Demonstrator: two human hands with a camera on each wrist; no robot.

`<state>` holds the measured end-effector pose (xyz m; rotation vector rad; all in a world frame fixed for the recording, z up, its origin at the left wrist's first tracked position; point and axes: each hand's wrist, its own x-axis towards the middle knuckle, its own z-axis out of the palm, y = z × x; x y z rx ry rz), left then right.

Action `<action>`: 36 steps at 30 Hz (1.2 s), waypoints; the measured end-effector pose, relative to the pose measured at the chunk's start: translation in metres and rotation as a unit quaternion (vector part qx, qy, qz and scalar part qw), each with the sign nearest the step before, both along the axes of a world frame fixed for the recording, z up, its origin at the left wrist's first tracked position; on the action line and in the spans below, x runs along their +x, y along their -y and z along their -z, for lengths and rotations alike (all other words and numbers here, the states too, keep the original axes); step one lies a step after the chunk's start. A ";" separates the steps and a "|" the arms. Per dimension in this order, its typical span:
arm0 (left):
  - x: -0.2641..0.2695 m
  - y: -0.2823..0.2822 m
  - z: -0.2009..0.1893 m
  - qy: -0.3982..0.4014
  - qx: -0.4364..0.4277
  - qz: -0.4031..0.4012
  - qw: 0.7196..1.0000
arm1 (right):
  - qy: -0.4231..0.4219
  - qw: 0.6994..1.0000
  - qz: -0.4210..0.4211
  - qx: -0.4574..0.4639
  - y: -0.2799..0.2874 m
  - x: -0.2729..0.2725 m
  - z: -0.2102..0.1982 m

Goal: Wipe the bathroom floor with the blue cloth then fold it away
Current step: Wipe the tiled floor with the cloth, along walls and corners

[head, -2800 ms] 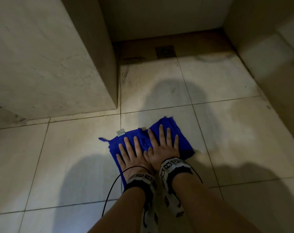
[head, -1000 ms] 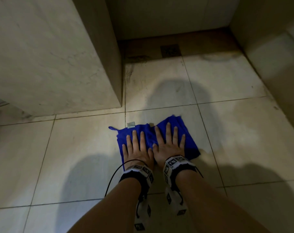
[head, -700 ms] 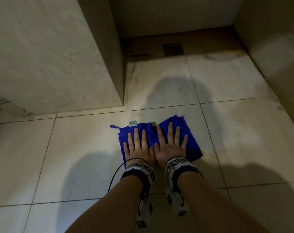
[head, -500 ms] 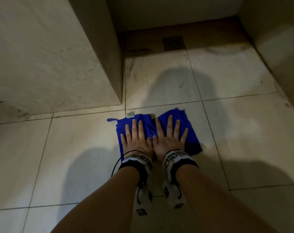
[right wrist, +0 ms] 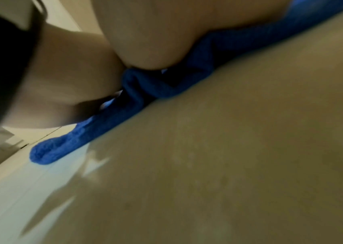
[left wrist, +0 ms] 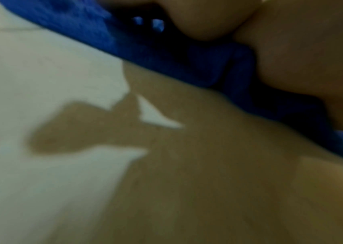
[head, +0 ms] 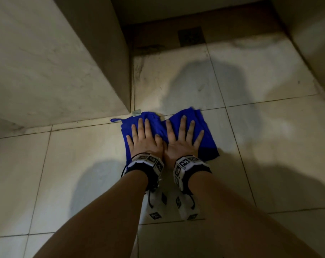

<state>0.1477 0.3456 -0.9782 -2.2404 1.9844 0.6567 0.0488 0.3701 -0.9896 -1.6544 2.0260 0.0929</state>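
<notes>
Left hand (head: 144, 141): flat on the blue cloth (head: 204, 133), fingers straight.
Right hand (head: 182, 142): flat beside it, fingers spread.
Blue cloth: bunched on the tiled floor (head: 269, 146), by the wall corner (head: 127, 101).

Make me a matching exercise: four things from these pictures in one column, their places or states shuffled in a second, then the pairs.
1. cloth
2. drain
3. left hand
4. label

A. set in the floor by the far wall
B. flat on the cloth's left half
C. pale, at the cloth's far left corner
D. blue, pressed to the floor under both hands

Pairs: 1-D, 2-A, 3-B, 4-C
</notes>
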 end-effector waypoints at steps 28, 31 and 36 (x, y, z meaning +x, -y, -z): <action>-0.017 -0.168 0.008 -0.001 0.024 0.002 1.000 | -0.033 0.998 -0.046 -0.007 -0.145 -0.024 -0.003; -0.018 -0.168 0.008 0.009 0.019 -0.002 1.000 | -0.004 0.999 -0.046 -0.013 -0.148 -0.026 -0.005; -0.018 -0.161 0.004 0.010 0.044 0.005 0.999 | 0.029 0.998 -0.052 -0.005 -0.149 -0.039 -0.011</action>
